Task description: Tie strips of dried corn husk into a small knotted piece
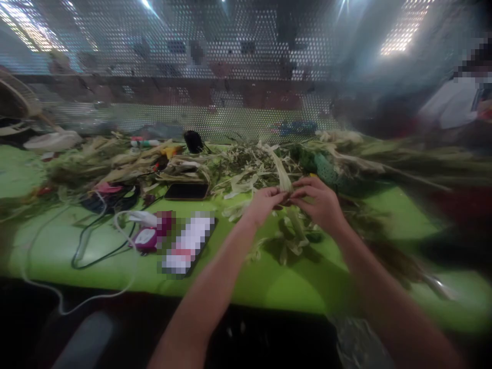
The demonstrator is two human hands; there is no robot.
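Note:
A pale green corn husk (283, 175) stands up between my two hands above the table, fanning out toward its top. My left hand (265, 204) pinches its lower part between thumb and fingers. From the other side, my right hand (322, 204) has its fingertips closed at the same spot, the fingers bent. Part of the husk there is hidden by the fingers. Below the hands, more loose husk strips (294, 243) lie on the green table (269, 292).
Heaped husks (246, 171) cover the back. At left are a dark phone (187, 191), a lit phone (189, 243), a magenta object (154, 236) and trailing cables (86, 256). A perforated screen (246, 56) rises behind. A person's white sleeve (453, 105) shows at far right.

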